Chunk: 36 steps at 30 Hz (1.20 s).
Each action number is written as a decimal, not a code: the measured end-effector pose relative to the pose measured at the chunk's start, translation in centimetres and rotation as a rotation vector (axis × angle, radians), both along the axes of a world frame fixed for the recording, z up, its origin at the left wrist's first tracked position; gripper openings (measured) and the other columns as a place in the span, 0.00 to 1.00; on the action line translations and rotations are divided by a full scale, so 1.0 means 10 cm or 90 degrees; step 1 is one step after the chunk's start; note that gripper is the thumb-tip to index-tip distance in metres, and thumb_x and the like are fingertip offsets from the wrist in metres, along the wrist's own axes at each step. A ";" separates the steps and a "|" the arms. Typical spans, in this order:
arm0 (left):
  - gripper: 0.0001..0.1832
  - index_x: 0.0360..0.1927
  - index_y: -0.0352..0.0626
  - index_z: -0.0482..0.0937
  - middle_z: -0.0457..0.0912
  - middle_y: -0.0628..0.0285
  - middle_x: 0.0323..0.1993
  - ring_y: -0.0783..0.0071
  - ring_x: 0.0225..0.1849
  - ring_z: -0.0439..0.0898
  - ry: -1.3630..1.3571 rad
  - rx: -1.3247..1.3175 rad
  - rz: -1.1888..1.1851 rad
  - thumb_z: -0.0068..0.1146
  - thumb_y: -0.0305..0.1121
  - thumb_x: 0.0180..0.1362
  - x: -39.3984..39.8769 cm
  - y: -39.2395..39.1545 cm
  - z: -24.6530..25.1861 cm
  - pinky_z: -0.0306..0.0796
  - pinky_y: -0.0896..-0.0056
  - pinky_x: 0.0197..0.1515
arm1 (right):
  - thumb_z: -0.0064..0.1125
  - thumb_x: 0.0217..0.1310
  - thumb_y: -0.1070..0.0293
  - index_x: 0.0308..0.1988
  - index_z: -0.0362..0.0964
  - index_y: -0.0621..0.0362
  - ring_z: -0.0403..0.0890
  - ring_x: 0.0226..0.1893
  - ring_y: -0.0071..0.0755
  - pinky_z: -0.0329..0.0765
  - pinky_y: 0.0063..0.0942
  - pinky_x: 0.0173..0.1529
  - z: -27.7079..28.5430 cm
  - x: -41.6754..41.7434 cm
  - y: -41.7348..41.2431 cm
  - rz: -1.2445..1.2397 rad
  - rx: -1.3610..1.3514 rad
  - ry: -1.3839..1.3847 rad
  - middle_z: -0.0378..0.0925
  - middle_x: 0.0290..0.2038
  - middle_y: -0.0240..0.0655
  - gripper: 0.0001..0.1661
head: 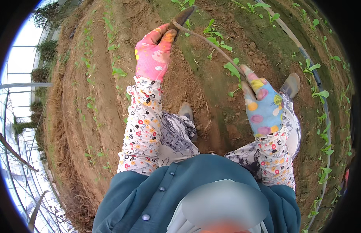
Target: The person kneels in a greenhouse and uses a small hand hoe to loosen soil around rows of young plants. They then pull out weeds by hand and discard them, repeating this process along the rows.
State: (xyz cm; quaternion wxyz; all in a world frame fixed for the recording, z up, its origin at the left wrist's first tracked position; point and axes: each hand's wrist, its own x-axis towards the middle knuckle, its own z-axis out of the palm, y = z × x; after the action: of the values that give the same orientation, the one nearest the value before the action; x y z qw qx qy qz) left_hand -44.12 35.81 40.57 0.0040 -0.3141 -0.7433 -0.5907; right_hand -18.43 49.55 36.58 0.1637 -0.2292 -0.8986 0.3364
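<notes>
A hand hoe with a pointed, soil-stained metal blade (184,17) and a long, thin curved neck spans the space between my hands. My left hand (155,52), in a pink patterned glove, pinches the base of the blade at the upper middle. My right hand (263,102), in a blue glove with coloured spots, holds the other end of the hoe; its grip is mostly hidden by the fingers. Leafy green seedlings (216,40) grow in the soil under the neck. Another seedling (233,71) stands just left of my right fingertips.
Seedling rows (90,64) run along the brown soil on the left. A thin irrigation hose (328,128) curves past more seedlings on the right. My shoes (291,85) stand on the soil. Dry straw (59,139) and a greenhouse frame (24,85) border the far left.
</notes>
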 end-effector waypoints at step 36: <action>0.14 0.43 0.46 0.83 0.83 0.54 0.37 0.50 0.43 0.80 0.255 0.186 0.083 0.60 0.37 0.53 0.36 -0.26 -0.12 0.73 0.49 0.48 | 0.54 0.71 0.62 0.62 0.70 0.59 0.59 0.15 0.11 0.54 0.14 0.17 0.51 0.06 0.19 -0.249 -0.398 0.201 0.68 0.24 0.20 0.24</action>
State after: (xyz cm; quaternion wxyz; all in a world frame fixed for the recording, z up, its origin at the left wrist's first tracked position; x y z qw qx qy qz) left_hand -40.48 33.23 39.33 0.2348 -0.3720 -0.6531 -0.6164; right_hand -17.83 51.42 41.69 0.2831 -0.3802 -0.6561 0.5873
